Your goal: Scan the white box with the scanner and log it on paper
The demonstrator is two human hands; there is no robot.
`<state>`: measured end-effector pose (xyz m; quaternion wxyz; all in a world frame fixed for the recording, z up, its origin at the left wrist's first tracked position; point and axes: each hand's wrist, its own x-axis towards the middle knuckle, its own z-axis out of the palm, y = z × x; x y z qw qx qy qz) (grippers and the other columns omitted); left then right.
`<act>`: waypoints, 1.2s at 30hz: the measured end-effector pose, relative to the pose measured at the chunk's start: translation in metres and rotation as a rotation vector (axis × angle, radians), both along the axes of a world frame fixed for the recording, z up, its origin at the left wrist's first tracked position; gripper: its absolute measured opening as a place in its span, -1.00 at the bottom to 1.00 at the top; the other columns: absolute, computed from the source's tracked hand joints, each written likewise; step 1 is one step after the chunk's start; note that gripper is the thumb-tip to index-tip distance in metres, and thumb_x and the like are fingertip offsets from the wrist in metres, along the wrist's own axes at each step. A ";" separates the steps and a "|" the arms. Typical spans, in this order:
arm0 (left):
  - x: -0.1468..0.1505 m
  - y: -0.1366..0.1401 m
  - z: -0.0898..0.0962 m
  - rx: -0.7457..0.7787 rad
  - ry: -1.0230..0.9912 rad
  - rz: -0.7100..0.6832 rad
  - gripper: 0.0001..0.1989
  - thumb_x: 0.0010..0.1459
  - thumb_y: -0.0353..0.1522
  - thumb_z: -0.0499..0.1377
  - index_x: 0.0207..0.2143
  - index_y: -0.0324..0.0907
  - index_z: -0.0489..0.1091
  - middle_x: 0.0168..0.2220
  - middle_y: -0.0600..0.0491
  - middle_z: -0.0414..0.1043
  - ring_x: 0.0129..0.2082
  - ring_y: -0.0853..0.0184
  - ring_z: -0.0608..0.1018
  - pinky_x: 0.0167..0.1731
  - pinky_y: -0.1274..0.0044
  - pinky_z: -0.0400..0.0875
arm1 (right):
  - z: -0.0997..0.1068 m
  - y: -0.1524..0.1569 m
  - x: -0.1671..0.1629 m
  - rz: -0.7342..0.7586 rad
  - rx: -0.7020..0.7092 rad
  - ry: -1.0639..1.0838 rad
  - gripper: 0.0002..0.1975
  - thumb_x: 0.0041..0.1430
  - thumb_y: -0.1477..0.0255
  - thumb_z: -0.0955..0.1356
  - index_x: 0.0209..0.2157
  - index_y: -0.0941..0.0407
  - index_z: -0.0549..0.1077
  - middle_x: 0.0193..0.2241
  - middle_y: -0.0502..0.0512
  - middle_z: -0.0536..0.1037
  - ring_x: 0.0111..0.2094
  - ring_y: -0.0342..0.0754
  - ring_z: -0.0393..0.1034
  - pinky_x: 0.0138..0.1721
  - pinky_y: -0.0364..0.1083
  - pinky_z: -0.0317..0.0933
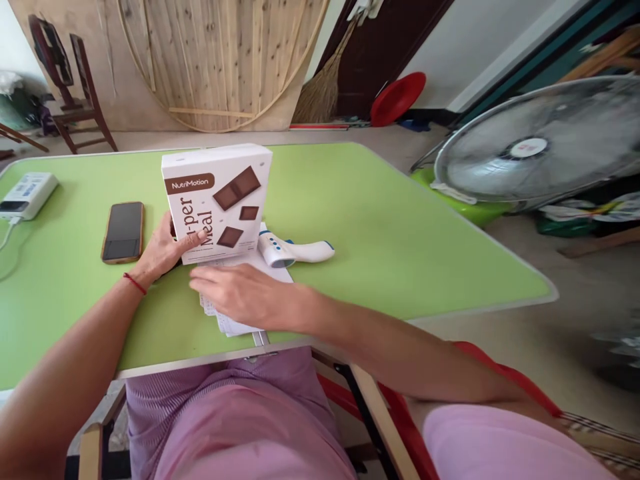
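Observation:
A white meal box [235, 213] with "NutriMotion" lettering and pictures of brown chocolate pieces stands upright, slightly tilted. My left hand [167, 247] grips its lower left edge, thumb across the front and fingers hidden behind. Just below the box is my right hand [240, 293], slightly blurred, its fingers curled together over papers [235, 327]; whatever they hold, if anything, is hidden. To the right of the box a white and blue handheld infrared thermometer [295, 252] lies partly on the papers. Something dark shows under my left wrist, too covered to identify.
On the green table [390, 247], a smartphone [123, 232] lies left of my left hand. A white power bank [30, 195] with a cable sits at the far left. Beyond the table's right edge stands a large fan [545, 143]; a broom [325, 83] leans behind.

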<state>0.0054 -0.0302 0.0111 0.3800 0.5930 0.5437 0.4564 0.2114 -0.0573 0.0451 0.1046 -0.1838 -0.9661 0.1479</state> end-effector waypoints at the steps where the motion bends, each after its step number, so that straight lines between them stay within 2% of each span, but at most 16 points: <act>1: 0.000 0.000 0.001 -0.004 0.006 0.001 -0.27 -0.06 0.07 0.42 0.00 -0.22 0.39 0.03 -0.15 0.52 0.08 -0.05 0.52 0.11 0.08 0.43 | -0.005 -0.004 -0.016 0.019 0.110 -0.111 -0.67 0.30 0.68 0.17 -0.06 0.23 0.47 0.02 0.37 0.52 -0.19 0.01 0.52 -0.25 -0.01 0.42; 3: -0.001 0.001 0.002 -0.028 0.001 0.010 -0.26 -0.09 0.09 0.42 -0.03 -0.23 0.41 -0.02 -0.15 0.54 0.04 -0.05 0.55 0.08 0.08 0.45 | -0.014 -0.008 -0.043 0.008 0.257 -0.222 -0.56 0.32 0.69 0.10 0.12 0.31 0.38 0.07 0.49 0.48 -0.21 0.05 0.54 -0.35 0.01 0.43; 5: -0.002 0.003 0.003 -0.072 -0.038 0.033 -0.24 -0.14 0.11 0.43 -0.05 -0.23 0.41 -0.05 -0.14 0.56 -0.01 -0.05 0.57 0.02 0.10 0.49 | -0.021 -0.008 -0.061 -0.049 0.314 -0.285 -0.50 0.32 0.70 0.05 0.20 0.38 0.31 0.04 0.57 0.48 -0.23 0.08 0.53 -0.37 0.02 0.43; 9: -0.001 0.004 0.002 -0.085 -0.151 0.060 -0.25 -0.14 0.15 0.41 -0.10 -0.22 0.44 -0.07 -0.12 0.58 -0.03 -0.04 0.59 -0.05 0.17 0.54 | -0.028 -0.002 -0.077 -0.119 0.310 -0.346 -0.52 0.26 0.74 0.07 0.08 0.41 0.41 -0.08 0.56 0.52 -0.19 0.12 0.51 -0.36 0.01 0.40; 13: 0.000 0.006 -0.001 0.015 -0.251 0.070 -0.28 -0.08 0.13 0.39 -0.08 -0.22 0.42 -0.01 -0.12 0.56 0.02 -0.01 0.57 0.02 0.20 0.52 | -0.018 0.000 -0.065 0.014 0.343 -0.288 -0.56 0.27 0.74 0.06 -0.17 0.31 0.52 -0.24 0.40 0.54 -0.23 0.09 0.47 -0.39 -0.04 0.29; 16: -0.002 0.008 -0.004 0.094 -0.220 0.072 -0.28 -0.03 0.11 0.37 -0.02 -0.23 0.39 0.04 -0.14 0.53 0.07 0.00 0.54 0.08 0.20 0.48 | -0.009 0.002 -0.032 0.124 0.344 -0.074 -0.57 0.34 0.66 0.06 -0.24 0.23 0.52 -0.32 0.27 0.54 -0.32 -0.01 0.42 -0.43 -0.09 0.19; 18: -0.005 0.009 -0.006 0.131 -0.127 0.063 -0.28 0.00 0.11 0.36 0.00 -0.22 0.38 0.06 -0.15 0.50 0.08 -0.01 0.53 0.09 0.18 0.45 | -0.007 0.005 -0.004 0.151 0.235 0.157 -0.68 0.37 0.51 0.15 -0.29 0.17 0.51 -0.37 0.19 0.55 -0.37 -0.06 0.40 -0.40 -0.09 0.21; 19: -0.007 0.009 -0.007 0.135 -0.063 0.049 -0.28 0.00 0.11 0.36 0.01 -0.22 0.37 0.06 -0.16 0.50 0.08 -0.01 0.52 0.08 0.18 0.45 | -0.008 0.008 0.010 0.114 0.124 0.275 -0.74 0.34 0.47 0.20 -0.32 0.15 0.50 -0.39 0.16 0.55 -0.38 -0.07 0.41 -0.38 -0.09 0.24; 23: -0.010 0.009 -0.008 0.157 0.127 -0.031 -0.28 0.04 0.13 0.30 0.03 -0.21 0.34 0.05 -0.17 0.47 0.04 0.01 0.53 0.04 0.19 0.46 | -0.022 0.022 0.046 -0.176 -0.542 0.617 -0.77 0.26 0.35 0.26 -0.24 0.08 0.53 -0.41 0.06 0.60 -0.35 -0.05 0.54 -0.22 -0.01 0.39; 25: -0.010 0.009 -0.008 0.154 0.212 -0.044 -0.30 0.06 0.12 0.28 0.04 -0.20 0.34 0.11 -0.17 0.43 0.09 0.01 0.50 0.10 0.18 0.43 | -0.035 0.028 0.049 -0.257 -0.766 0.745 -0.78 0.21 0.29 0.30 -0.24 0.09 0.52 -0.43 0.06 0.60 -0.35 -0.02 0.56 -0.22 0.03 0.43; 27: -0.010 0.008 -0.008 0.105 0.366 -0.044 -0.26 -0.03 0.09 0.33 0.06 -0.19 0.34 0.17 -0.18 0.37 0.20 -0.05 0.43 0.21 0.12 0.34 | -0.047 0.029 0.045 -0.312 -0.821 0.849 -0.83 0.13 0.28 0.38 -0.31 0.10 0.46 -0.49 0.01 0.56 -0.43 -0.07 0.51 -0.32 -0.03 0.42; 29: -0.010 0.006 -0.007 0.016 0.582 -0.049 -0.10 -0.19 0.05 0.42 0.14 -0.19 0.31 0.25 -0.21 0.30 0.30 -0.15 0.30 0.31 0.02 0.16 | -0.058 0.026 0.038 -0.405 -0.771 0.894 -0.79 0.06 0.30 0.45 -0.39 0.09 0.38 -0.56 -0.07 0.47 -0.53 -0.18 0.38 -0.45 -0.14 0.31; 31: -0.008 0.004 -0.004 -0.077 0.779 -0.064 0.07 -0.27 0.06 0.45 0.26 -0.19 0.23 0.33 -0.25 0.19 0.38 -0.22 0.16 0.38 -0.04 -0.03 | -0.064 0.022 0.032 -0.463 -0.727 0.884 -0.77 0.06 0.29 0.45 -0.39 0.10 0.36 -0.58 -0.11 0.42 -0.56 -0.23 0.30 -0.50 -0.18 0.22; 34: -0.003 0.000 0.001 -0.182 0.906 -0.056 0.23 -0.24 0.13 0.41 0.38 -0.19 0.05 0.42 -0.27 0.01 0.43 -0.26 0.03 0.40 -0.06 -0.20 | -0.066 0.019 0.030 -0.451 -0.749 0.793 -0.80 0.14 0.27 0.39 -0.30 0.12 0.43 -0.55 -0.05 0.47 -0.51 -0.19 0.36 -0.44 -0.16 0.27; 36: 0.000 -0.002 0.004 -0.235 0.939 -0.036 0.27 -0.24 0.16 0.39 0.41 -0.19 -0.01 0.44 -0.29 -0.07 0.44 -0.27 0.01 0.40 -0.07 -0.24 | -0.064 0.022 0.030 -0.440 -0.767 0.737 -0.81 0.11 0.29 0.39 -0.30 0.13 0.45 -0.53 -0.03 0.49 -0.50 -0.18 0.35 -0.44 -0.16 0.26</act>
